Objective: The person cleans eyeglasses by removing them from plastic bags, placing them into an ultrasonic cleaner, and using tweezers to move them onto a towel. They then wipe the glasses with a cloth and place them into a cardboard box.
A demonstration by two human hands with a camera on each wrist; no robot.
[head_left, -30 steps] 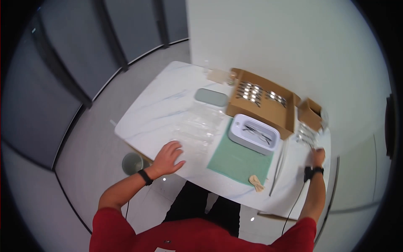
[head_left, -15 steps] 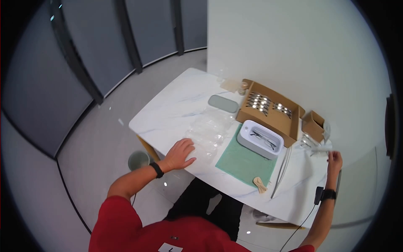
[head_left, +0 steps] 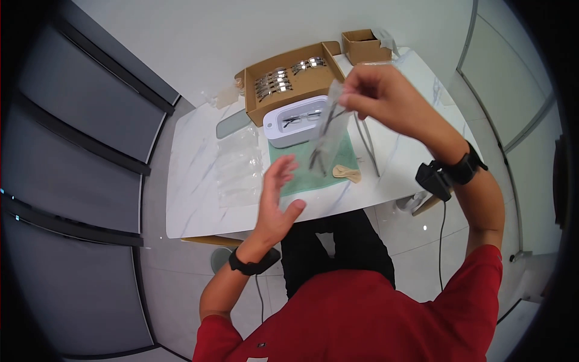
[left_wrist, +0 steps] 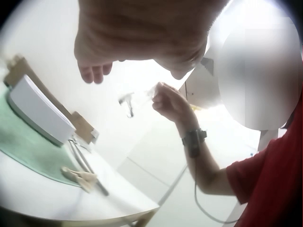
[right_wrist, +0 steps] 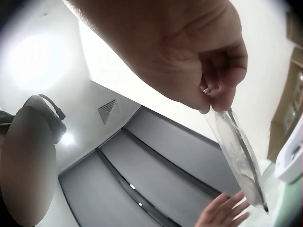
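Observation:
My right hand (head_left: pixel 389 99) pinches the top end of a clear plastic sleeve (head_left: pixel 329 130) between thumb and fingers. Inside the sleeve is a pair of glasses with dark temples, hanging down over the green cloth (head_left: pixel 286 181). In the right wrist view the sleeve (right_wrist: pixel 239 158) slants below the fingertips. My left hand (head_left: pixel 277 202) is raised left of the sleeve, fingers extended and thumb spread, holding nothing. Behind the sleeve, a pale lilac tub (head_left: pixel 274 137) with glasses in it stands on the cloth.
A shallow cardboard box (head_left: pixel 295 84) behind the tub holds several pairs of glasses. Flattened clear sleeves (head_left: pixel 238 178) lie at left beside a grey-green lid (head_left: pixel 232 125). A beige bundle (head_left: pixel 347 174), a thin grey strip (head_left: pixel 369 154) and a small carton (head_left: pixel 359 51) are on the table.
My right hand has come from the table's far right edge to above the cloth, bringing the sleeved glasses. My left hand has lifted from beside the flat sleeves and turned toward it. The head view has swung right.

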